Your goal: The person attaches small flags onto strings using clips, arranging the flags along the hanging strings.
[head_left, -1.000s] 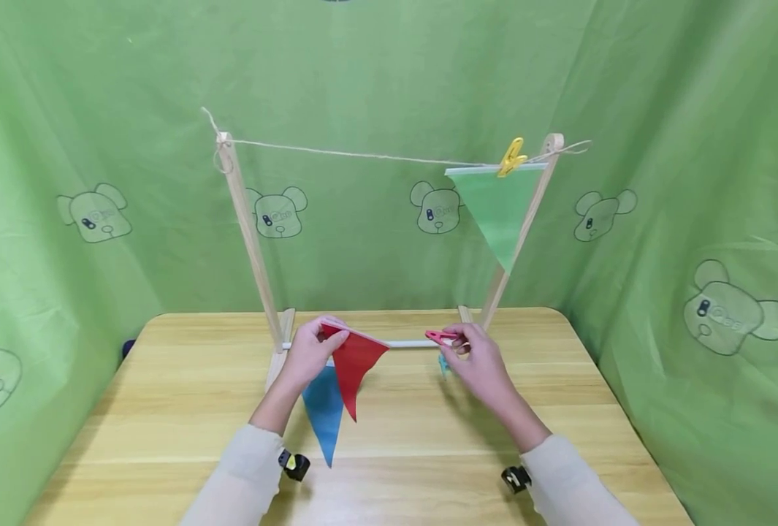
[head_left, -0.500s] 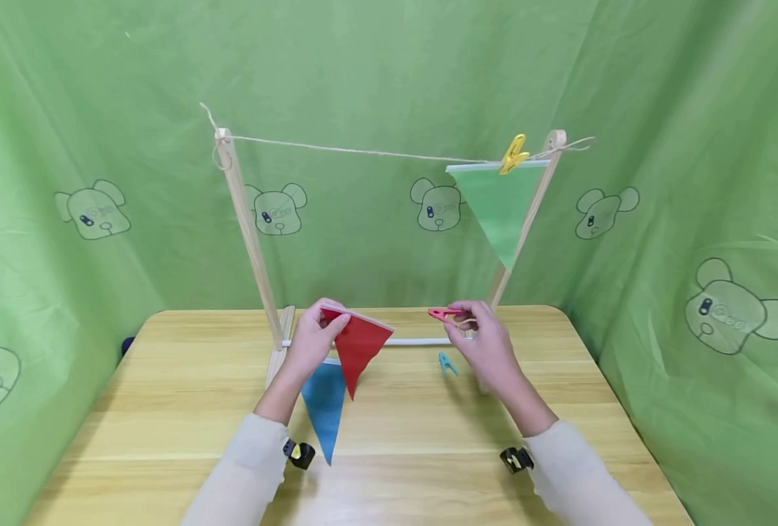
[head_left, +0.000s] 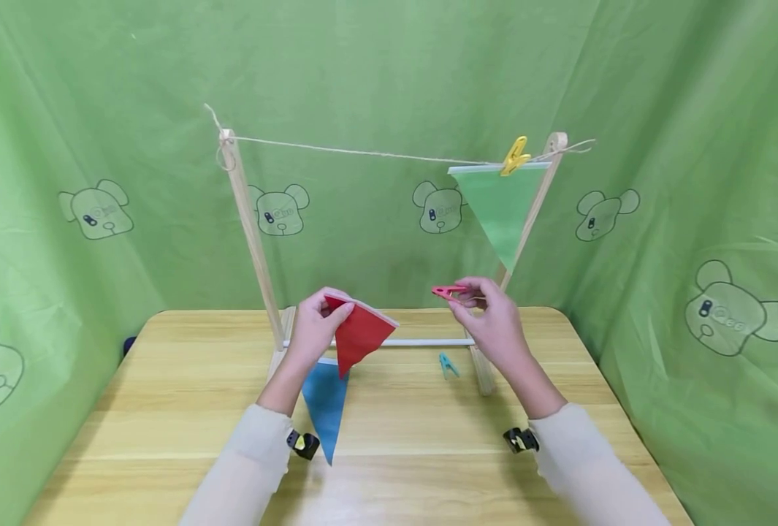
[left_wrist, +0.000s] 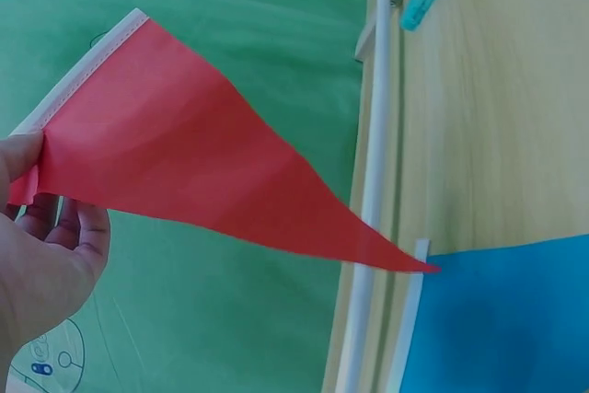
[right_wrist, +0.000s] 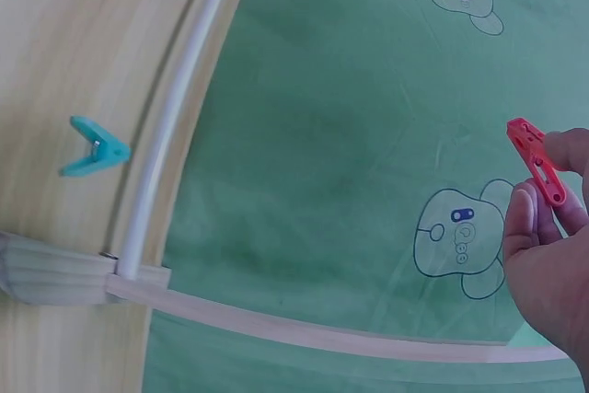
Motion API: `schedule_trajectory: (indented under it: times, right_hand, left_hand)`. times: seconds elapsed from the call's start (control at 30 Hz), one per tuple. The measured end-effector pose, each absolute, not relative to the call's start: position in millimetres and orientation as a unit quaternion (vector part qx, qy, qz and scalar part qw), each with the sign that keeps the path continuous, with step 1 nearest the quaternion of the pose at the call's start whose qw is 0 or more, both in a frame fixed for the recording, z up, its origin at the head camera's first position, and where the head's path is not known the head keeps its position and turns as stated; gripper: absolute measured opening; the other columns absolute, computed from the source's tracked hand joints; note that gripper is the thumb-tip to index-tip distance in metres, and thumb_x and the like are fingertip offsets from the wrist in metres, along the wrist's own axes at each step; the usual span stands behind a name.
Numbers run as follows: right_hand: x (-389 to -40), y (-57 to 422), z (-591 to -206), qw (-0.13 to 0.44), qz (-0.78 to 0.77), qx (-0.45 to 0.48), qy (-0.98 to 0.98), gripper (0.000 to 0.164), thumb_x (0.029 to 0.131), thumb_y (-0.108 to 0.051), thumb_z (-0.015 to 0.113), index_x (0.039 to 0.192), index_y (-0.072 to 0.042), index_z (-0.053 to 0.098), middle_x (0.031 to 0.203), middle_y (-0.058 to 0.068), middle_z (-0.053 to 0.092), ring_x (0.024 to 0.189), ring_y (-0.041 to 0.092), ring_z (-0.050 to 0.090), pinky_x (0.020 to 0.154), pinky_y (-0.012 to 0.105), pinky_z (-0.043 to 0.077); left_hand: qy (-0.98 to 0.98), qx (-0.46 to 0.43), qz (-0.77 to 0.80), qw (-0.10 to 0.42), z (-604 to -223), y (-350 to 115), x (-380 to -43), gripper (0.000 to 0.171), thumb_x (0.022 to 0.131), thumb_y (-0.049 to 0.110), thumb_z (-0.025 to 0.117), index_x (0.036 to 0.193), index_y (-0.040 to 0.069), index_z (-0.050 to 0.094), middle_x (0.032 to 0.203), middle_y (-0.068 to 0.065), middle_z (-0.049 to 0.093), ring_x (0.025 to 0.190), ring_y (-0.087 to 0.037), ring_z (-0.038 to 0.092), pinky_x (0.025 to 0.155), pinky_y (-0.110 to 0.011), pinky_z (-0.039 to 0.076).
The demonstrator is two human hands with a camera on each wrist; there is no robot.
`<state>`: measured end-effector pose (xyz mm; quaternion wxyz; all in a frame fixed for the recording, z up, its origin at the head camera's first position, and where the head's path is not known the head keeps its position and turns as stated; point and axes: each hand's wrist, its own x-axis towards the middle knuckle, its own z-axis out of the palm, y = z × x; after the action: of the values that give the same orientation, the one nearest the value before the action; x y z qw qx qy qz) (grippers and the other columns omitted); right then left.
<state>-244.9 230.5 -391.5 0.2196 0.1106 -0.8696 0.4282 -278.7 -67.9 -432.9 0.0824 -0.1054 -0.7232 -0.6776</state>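
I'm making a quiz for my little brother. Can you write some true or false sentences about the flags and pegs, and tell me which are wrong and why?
1. The yellow peg clips the green flag to the string. True.
2. The red flag is pegged to the string. False: the left hand holds the red flag.
3. The right hand pinches the red peg. True.
4. The blue flag hangs on the string. False: the blue flag lies on the table.
5. The turquoise peg lies on the table. True.

No text reads surely: the small lettering (head_left: 730,315) on the bear face (head_left: 724,327), toward three o'clock on the green curtain (head_left: 375,73), is too faint.
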Motion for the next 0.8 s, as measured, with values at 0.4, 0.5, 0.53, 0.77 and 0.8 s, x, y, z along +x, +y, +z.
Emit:
schedule_trajectory:
  times: [0.4, 0.5, 0.53, 0.77, 0.8]
  right_hand:
    - [-248.9, 229.3, -368.3, 0.244, 0.414, 0.129, -0.867, 0.037, 0.091, -0.009, 0.078, 0.124, -0.001, 0.064, 0.113, 0.013, 0.068, 0.099, 0.023, 0.068, 0.09, 0.033, 0.061]
    - [-249.5, 227.9, -360.7, 0.247, 0.418, 0.133, -0.864, 0.038, 0.091, -0.008, 0.078, 0.126, -0.001, 0.063, 0.115, 0.013, 0.068, 0.1, 0.023, 0.068, 0.092, 0.035, 0.06]
    - [-250.0, 227.6, -358.3, 0.248, 0.42, 0.134, -0.863, 0.039, 0.091, -0.007, 0.077, 0.127, -0.001, 0.062, 0.115, 0.013, 0.068, 0.101, 0.023, 0.068, 0.093, 0.035, 0.06]
    - [-252.9, 225.7, -344.2, 0.255, 0.429, 0.14, -0.855, 0.037, 0.091, -0.006, 0.077, 0.125, -0.001, 0.063, 0.115, 0.012, 0.07, 0.1, 0.022, 0.068, 0.094, 0.026, 0.058]
    - [-253.2, 225.5, -342.5, 0.257, 0.429, 0.141, -0.854, 0.037, 0.091, -0.006, 0.077, 0.125, 0.0, 0.063, 0.115, 0.012, 0.069, 0.1, 0.023, 0.068, 0.094, 0.025, 0.058]
  left_hand:
    - [-0.725, -0.1, -0.677, 0.076, -418.5, -65.0, -280.0, 0.018, 0.095, 0.013, 0.074, 0.111, 0.003, 0.072, 0.103, -0.017, 0.073, 0.086, -0.021, 0.067, 0.074, -0.025, 0.059]
    - [-0.722, -0.106, -0.679, 0.081, -413.8, -63.6, -280.2, 0.017, 0.096, 0.012, 0.073, 0.11, 0.003, 0.072, 0.103, -0.018, 0.072, 0.085, -0.021, 0.067, 0.073, -0.025, 0.058]
    - [-0.722, -0.106, -0.679, 0.082, -411.9, -63.0, -280.0, 0.017, 0.096, 0.012, 0.073, 0.11, 0.003, 0.072, 0.103, -0.018, 0.072, 0.086, -0.022, 0.067, 0.073, -0.025, 0.058]
    - [-0.721, -0.102, -0.679, 0.092, -401.4, -59.4, -281.0, 0.016, 0.097, 0.012, 0.072, 0.11, 0.005, 0.071, 0.104, -0.015, 0.072, 0.087, -0.021, 0.067, 0.074, -0.024, 0.058]
    - [-0.721, -0.102, -0.679, 0.094, -400.2, -59.0, -281.5, 0.015, 0.097, 0.013, 0.072, 0.11, 0.005, 0.071, 0.104, -0.015, 0.072, 0.087, -0.021, 0.067, 0.075, -0.024, 0.058]
